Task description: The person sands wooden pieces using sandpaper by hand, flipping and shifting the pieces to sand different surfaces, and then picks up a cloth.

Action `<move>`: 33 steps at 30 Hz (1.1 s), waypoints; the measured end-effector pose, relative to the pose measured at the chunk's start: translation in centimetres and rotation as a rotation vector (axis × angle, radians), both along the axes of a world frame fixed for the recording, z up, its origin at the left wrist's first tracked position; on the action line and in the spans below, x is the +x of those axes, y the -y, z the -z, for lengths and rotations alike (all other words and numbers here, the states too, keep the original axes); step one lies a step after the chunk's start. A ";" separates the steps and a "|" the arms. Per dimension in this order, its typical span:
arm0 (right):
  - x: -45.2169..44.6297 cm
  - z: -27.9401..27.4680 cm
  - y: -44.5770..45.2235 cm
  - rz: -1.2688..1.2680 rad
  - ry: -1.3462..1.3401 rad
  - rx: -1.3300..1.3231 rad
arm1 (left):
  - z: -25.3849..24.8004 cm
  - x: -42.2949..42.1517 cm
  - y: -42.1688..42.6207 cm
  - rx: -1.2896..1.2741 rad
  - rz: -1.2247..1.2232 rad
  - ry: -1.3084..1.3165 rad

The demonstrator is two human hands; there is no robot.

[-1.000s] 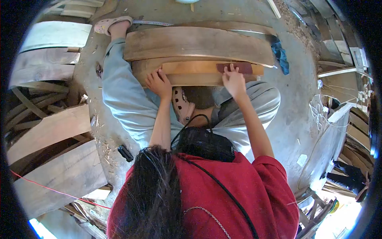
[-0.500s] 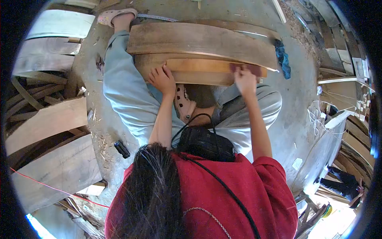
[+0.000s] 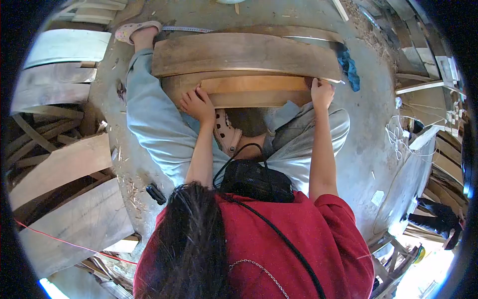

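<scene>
A narrow orange-brown wood strip [image 3: 254,83] lies along a wider pale board [image 3: 259,98], just below a large curved board [image 3: 244,54]. My left hand [image 3: 198,103] rests at the strip's left end, fingers bent over the edge and gripping it. At the right end, my right hand [image 3: 322,93] is closed on a dark red-brown sanding sheet [image 3: 309,82], mostly hidden behind the fingers. The boards lie across in front of my crossed legs.
Curved boards [image 3: 74,214] are piled at the left. A blue cloth [image 3: 349,70] lies right of the boards, and a measuring tape [image 3: 186,29] beyond them. White cord [image 3: 397,139] and more wood are at the right. A person's dark-clothed legs [image 3: 433,219] show at lower right.
My right hand has slid rightward along the strip to its right end with the red-brown sheet. My left hand stays at the left end. The view has shifted slightly.
</scene>
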State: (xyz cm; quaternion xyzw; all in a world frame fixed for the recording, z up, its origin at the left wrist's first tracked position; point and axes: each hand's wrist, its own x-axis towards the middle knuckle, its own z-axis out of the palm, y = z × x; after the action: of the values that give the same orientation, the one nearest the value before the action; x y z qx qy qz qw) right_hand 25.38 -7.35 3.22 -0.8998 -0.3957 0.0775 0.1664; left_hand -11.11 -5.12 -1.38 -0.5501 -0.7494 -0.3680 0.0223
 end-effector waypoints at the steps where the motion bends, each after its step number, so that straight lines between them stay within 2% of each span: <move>1: 0.0 0.3 -0.1 0.024 -0.009 0.032 | 0.0 0.0 0.0 0.012 -0.002 0.002; 2: 0.0 0.6 -0.2 0.046 -0.019 0.064 | 0.1 0.0 0.0 0.003 0.002 -0.004; 5: -0.4 1.5 -1.5 0.188 0.099 -0.150 | 0.0 0.0 0.2 -0.025 0.004 0.003; 8: 0.0 2.8 -1.4 0.263 0.024 0.003 | 0.1 -0.1 0.2 -0.039 -0.005 0.028; 11: -0.8 2.8 -0.7 0.166 -0.117 0.012 | 0.3 0.1 0.0 -0.023 -0.020 0.016; 16: -8.3 3.1 -0.2 -0.027 0.060 -0.243 | 0.6 0.0 0.1 0.037 -0.033 -0.020; 18: -9.7 1.6 -0.1 -0.090 0.066 -0.311 | 0.6 0.0 0.0 0.063 -0.040 -0.050; 20: -9.3 -0.8 0.0 -0.097 0.021 -0.379 | 0.7 -0.2 0.0 0.047 -0.043 -0.070; 24: -1.5 1.9 -0.5 0.140 -0.036 -0.153 | 0.8 -0.2 -0.1 0.038 -0.051 -0.073; 27: -2.8 2.7 -1.0 0.161 0.021 -0.242 | 0.8 -0.1 0.0 0.076 -0.033 -0.015; 30: -9.8 -0.8 -0.4 -0.063 0.057 -0.428 | 0.3 0.1 0.0 0.049 -0.028 0.000; 33: -12.3 0.5 0.6 -0.235 0.101 -0.377 | 0.2 -0.1 0.0 0.031 -0.025 -0.037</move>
State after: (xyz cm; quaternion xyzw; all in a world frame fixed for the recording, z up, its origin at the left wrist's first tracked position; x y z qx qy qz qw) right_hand 13.11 -7.92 2.75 -0.8655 -0.4843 0.1235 -0.0348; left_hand -11.24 -5.12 -1.56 -0.5470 -0.7498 -0.3691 0.0494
